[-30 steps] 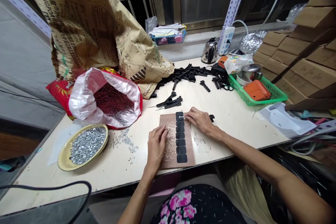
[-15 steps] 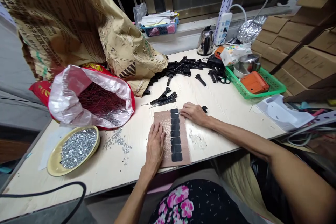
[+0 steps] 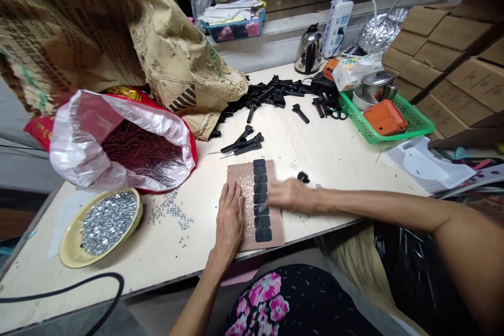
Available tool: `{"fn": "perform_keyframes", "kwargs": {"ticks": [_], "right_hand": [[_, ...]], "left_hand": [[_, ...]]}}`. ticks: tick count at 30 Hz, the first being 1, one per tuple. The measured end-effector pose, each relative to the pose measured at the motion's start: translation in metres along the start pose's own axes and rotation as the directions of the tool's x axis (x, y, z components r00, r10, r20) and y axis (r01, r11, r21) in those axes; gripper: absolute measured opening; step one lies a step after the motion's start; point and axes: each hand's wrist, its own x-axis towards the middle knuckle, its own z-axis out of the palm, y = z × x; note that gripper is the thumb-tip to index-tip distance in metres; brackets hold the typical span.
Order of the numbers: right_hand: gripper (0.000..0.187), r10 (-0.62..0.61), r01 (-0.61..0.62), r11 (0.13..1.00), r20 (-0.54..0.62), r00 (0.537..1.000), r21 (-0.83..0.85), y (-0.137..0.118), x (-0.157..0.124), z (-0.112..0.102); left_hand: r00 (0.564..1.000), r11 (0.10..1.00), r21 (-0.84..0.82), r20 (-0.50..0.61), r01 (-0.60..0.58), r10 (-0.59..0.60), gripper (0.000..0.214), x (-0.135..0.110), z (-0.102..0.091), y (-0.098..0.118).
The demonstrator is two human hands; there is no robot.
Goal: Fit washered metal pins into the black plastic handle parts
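A brown board [image 3: 279,236] lies at the table's front edge, bearing a column of black rounded pads [image 3: 263,234] and many tiny pale bits left of them. My left hand [image 3: 230,215] rests flat on the board's left edge, fingers stretched out, holding nothing. Over the board's right edge, beside the lower pads, is my right hand [image 3: 289,195], its fingers curled together and blurred by motion. Whatever they pinch is too smeared to make out. A small black piece [image 3: 303,177] lies just beyond that hand.
Left: a yellow bowl [image 3: 66,249] of shiny bits, more bits [image 3: 173,212] scattered, a bag of dark red sticks [image 3: 137,152]. Behind: black handled pieces [image 3: 248,144], a pile of black parts [image 3: 271,92], a kettle [image 3: 308,52]. Right: a green basket [image 3: 423,125], stacked cartons [image 3: 452,94].
My right hand has moved from the topmost pad toward me, down to the lower pads. My left hand stays on the board. The view has shifted slightly.
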Motion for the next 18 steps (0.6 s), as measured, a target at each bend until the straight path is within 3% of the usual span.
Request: {"fn": "perform_keyframes", "kwargs": {"ticks": [3, 7, 12, 15, 18], "right_hand": [[0.031, 0.103, -0.103, 0.995, -0.063, 0.993, -0.001, 0.006, 0.002, -0.003], [0.029, 0.046, -0.046, 0.999, -0.027, 0.999, -0.013, 0.001, 0.003, -0.007], [0.028, 0.095, -0.093, 0.995, -0.032, 0.995, 0.043, -0.005, -0.002, -0.009], [0.024, 0.212, -0.208, 0.974, -0.047, 0.976, 0.086, 0.009, -0.017, -0.015], [0.022, 0.379, -0.375, 0.925, -0.076, 0.922, 0.059, 0.031, -0.038, -0.028]], "left_hand": [[1.000, 0.999, 0.047, -0.009, -0.023, 0.023, 0.043, 0.000, 0.001, -0.001], [0.999, 0.998, 0.059, -0.017, -0.033, 0.034, 0.043, -0.001, 0.002, -0.002], [0.999, 0.998, 0.054, -0.028, -0.035, 0.037, 0.042, -0.001, 0.003, -0.002], [0.999, 0.998, 0.051, -0.031, -0.032, 0.034, 0.041, -0.003, 0.002, -0.004], [0.998, 0.998, 0.050, -0.047, -0.039, 0.041, 0.040, -0.005, 0.004, -0.009]]}}
